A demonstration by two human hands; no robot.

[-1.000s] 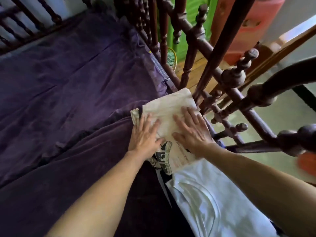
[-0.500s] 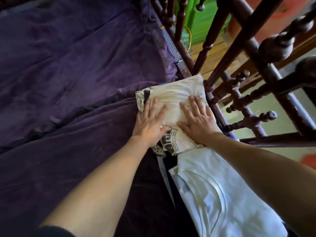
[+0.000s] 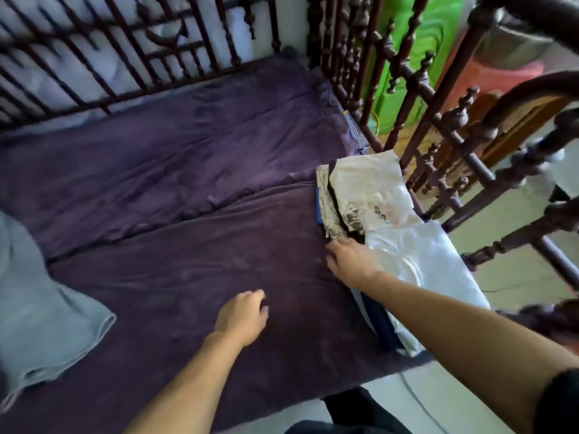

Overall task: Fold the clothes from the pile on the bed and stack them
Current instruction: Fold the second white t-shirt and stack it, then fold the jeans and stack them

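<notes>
Your left hand (image 3: 241, 317) is over the near part of the purple bed cover (image 3: 188, 245). Its fingers are loosely curled and it holds nothing. You cannot tell from here if it touches the cover.

At the left edge of the cover lies a grey piece of clothing (image 3: 40, 314). It is loose and crumpled, not folded.

Your right hand (image 3: 351, 261) is a little further in, by the right side of the cover. Its fingers are relaxed and a bit spread, and it grips nothing. It sits right at the left edge of a folded white shirt (image 3: 432, 267). You cannot tell if it presses on the shirt.

The white shirt lies flat along the right edge of the cover. A dark blue piece of clothing (image 3: 379, 324) peeks out from under its left side.

Just past the white shirt, still on the right edge of the cover, is a folded cream shirt (image 3: 366, 186) with a dark print. Its near end touches the white shirt. It sits on top of other folded things, and a thin blue edge (image 3: 318, 208) shows at its left side.

A dark wooden rail (image 3: 438, 145) with turned posts runs along the right edge of the cover, close beside both shirts. More of the rail (image 3: 156, 73) stands along the far edge of the cover. Past the right rail you see a pale floor (image 3: 517, 270) and something bright green (image 3: 438, 42).
</notes>
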